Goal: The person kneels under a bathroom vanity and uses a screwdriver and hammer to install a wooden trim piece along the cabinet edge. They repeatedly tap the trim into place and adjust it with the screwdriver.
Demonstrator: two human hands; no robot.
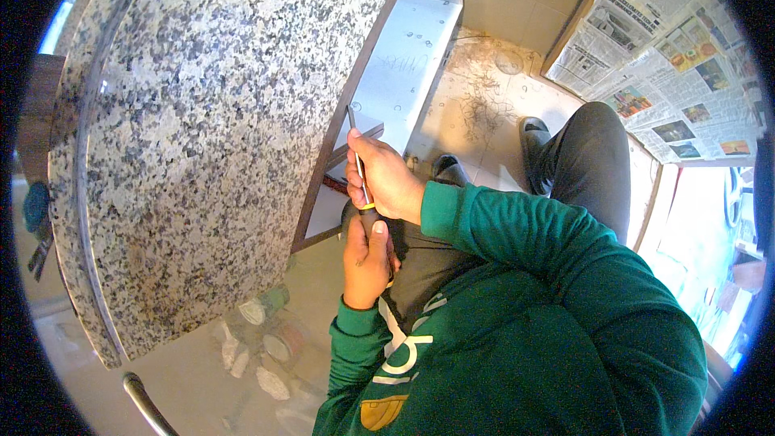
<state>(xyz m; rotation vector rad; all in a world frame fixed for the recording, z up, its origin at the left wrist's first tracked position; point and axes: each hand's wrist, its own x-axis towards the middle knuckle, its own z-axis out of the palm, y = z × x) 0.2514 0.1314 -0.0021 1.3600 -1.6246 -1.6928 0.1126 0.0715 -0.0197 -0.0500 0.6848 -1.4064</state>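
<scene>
Likely light, stiff: slim steel, dark-handled screwdriver, tip ~12 o'clock; L hand fingers grip handle (best hold), R hand clasps prob. slick shaft.

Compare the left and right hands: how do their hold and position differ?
The left hand holds the tool by its dark handle; the right hand grips its metal shaft. The left hand sits lower in the picture; the right hand is higher, nearer the tip. Both emerge from green sleeves.
</scene>
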